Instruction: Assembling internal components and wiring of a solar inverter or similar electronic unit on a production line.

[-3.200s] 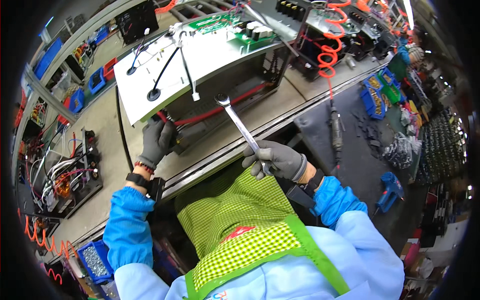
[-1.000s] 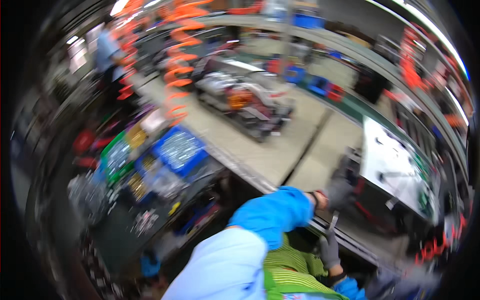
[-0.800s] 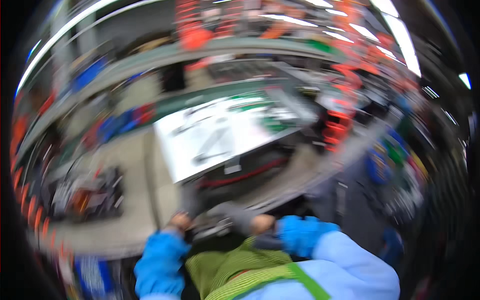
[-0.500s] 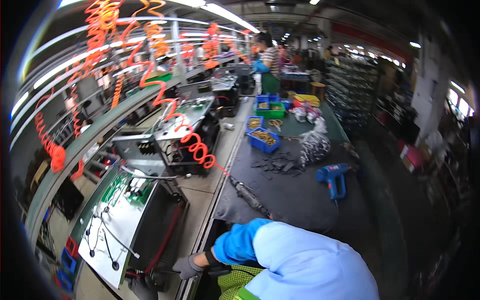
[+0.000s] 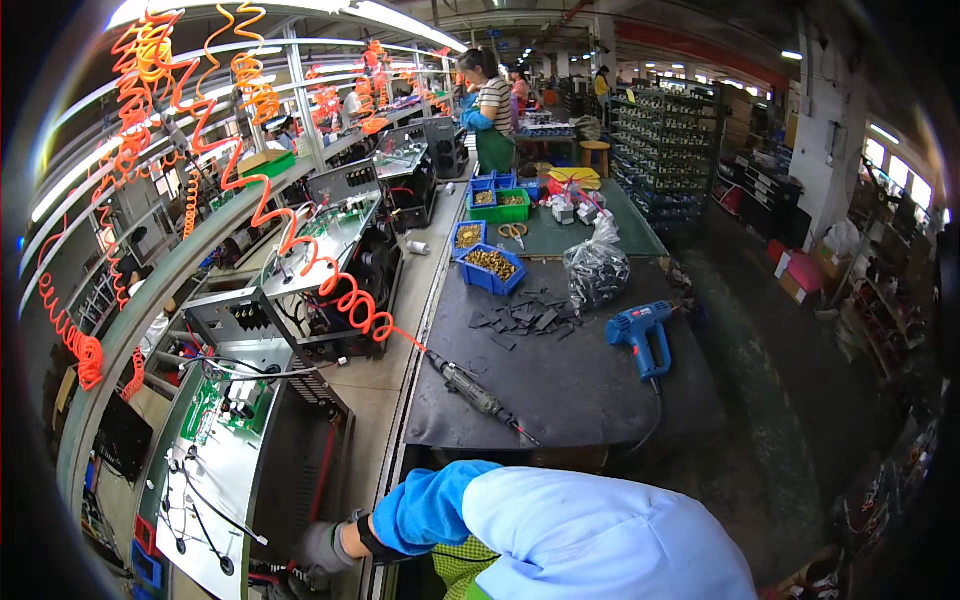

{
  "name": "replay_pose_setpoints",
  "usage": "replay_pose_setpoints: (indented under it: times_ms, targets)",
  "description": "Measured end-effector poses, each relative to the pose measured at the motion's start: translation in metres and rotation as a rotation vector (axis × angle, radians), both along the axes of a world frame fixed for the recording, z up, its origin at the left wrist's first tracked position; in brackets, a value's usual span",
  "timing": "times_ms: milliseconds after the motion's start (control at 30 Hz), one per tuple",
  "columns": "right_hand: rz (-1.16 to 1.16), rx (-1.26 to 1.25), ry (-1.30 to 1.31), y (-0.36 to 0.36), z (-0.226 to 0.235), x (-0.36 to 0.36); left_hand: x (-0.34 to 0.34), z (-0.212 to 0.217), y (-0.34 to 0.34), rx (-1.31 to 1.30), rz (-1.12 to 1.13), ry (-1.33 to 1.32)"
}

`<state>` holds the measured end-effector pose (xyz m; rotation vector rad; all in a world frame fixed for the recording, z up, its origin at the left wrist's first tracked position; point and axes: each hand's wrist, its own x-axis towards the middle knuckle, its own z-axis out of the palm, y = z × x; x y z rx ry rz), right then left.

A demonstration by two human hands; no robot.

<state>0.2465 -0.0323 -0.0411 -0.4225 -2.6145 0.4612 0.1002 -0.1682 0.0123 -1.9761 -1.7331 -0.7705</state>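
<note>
My right hand (image 5: 325,548), in a grey glove with a black band at the wrist, reaches to the lower side of an open machine chassis (image 5: 345,430). Its fingers are smeared and partly hidden, so I cannot tell whether they grip anything. Red cables (image 5: 265,577) lie right by the fingertips. Beside it, the chassis carries a white metal panel (image 5: 205,510) with a green circuit board (image 5: 212,415) and loose black leads (image 5: 205,535). My left hand does not show.
On the black mat (image 5: 560,400) lie an air screwdriver (image 5: 470,388) on a red coiled hose, a blue heat gun (image 5: 640,335), black strips (image 5: 530,318) and a bag of dark parts (image 5: 597,270). Blue bins (image 5: 490,275) hold brass pieces. Another person (image 5: 490,110) stands farther along the line.
My right hand has moved left and down, toward the chassis's lower side. The dark left glove at the bottom edge has gone from sight. My view has shifted slightly right.
</note>
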Motion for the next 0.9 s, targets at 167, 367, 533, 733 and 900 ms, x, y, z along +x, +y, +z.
replay_pose_setpoints:
  times_ms: [167, 367, 533, 733, 900]
  targets:
    - [0.191, -0.529, -0.184, -0.038, 0.021, -0.02, -0.007, -0.025, 0.002, 0.145, 0.059, -0.228]
    - [0.239, -0.453, 0.011, -0.02, 0.005, -0.028, -0.008, -0.025, 0.003, -0.072, 0.109, -0.263]
    - [0.328, -0.694, 0.071, -0.021, 0.001, -0.034, -0.001, -0.01, -0.003, 0.025, 0.132, -0.188]
    - [0.384, -0.623, -0.092, -0.007, -0.004, -0.042, 0.002, -0.002, -0.005, -0.018, 0.141, -0.206]
    - [0.386, -0.447, -0.076, -0.015, 0.004, -0.037, -0.003, -0.007, -0.005, -0.044, 0.109, -0.265]
